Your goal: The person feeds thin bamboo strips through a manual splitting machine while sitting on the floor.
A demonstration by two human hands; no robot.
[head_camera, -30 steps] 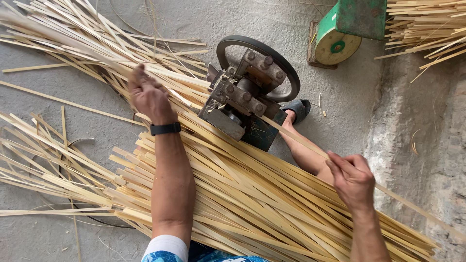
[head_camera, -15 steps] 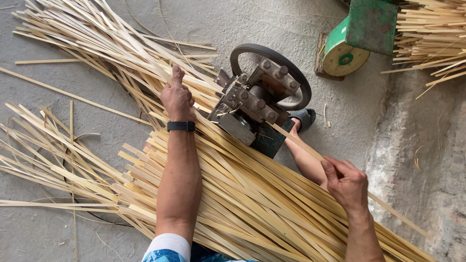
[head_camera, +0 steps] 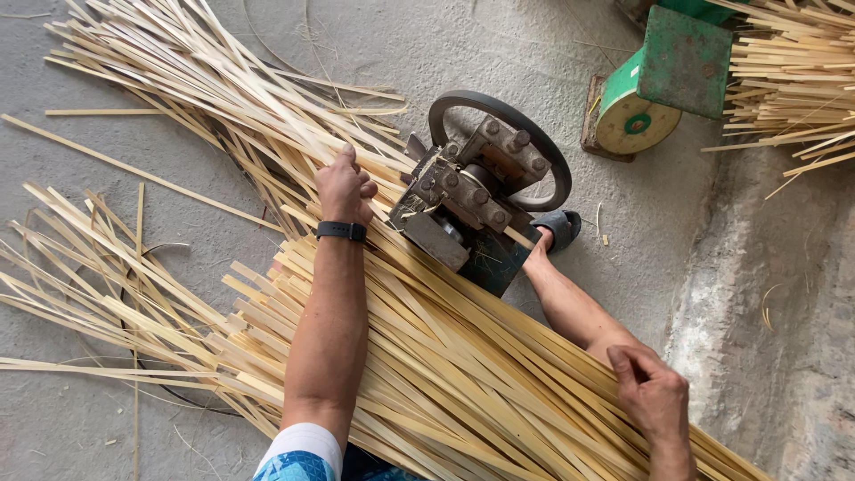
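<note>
Both hands (head_camera: 346, 189) (head_camera: 653, 392) on bamboo strips (head_camera: 445, 374) beside machine (head_camera: 481, 191).

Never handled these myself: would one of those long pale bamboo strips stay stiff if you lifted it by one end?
Probably not: the bamboo strips are long, thin and flat, so one would likely sag. Loose ones on the floor already curve. They look light, and their flat faces probably slide easily over one another.

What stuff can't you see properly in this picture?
Head view, the only one:
- Left hand: its grip on the bamboo strips is hidden by its own back.
- Right hand: fingertips hidden among the strips.
- Machine: its feed opening is covered by strips.
- Green machine: cut off by the top edge.
</note>
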